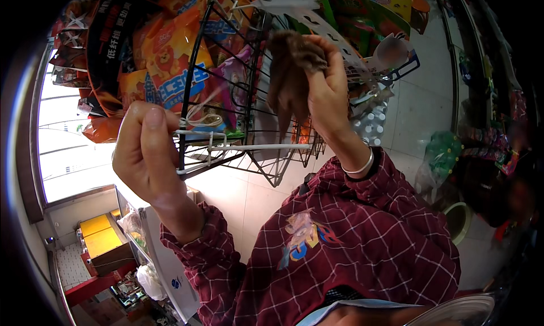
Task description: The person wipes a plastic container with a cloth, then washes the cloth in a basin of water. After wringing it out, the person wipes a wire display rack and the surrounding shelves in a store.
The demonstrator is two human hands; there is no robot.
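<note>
My left hand (146,151) is closed at the near corner of a black wire display rack (184,126), its fingertips around the corner post. A crumpled brown cloth (289,83) hangs from my right hand (329,88), pinched between thumb and fingers. The cloth is over the rack's wire shelf and hides part of the mesh behind it. A white price-strip holder (265,147) runs along the rack's near edge. Thin pale string (208,117) lies looped near my left fingertips. Orange snack bags (170,58) stand behind the wires.
A white plastic hanging strip (327,32) slants down behind my right hand. Packed bottles (372,126) stand on the tiled floor beyond my right wrist. A bag of green bottles (442,151) and a pale bucket (459,222) are at right. A white cabinet (165,258) stands lower left.
</note>
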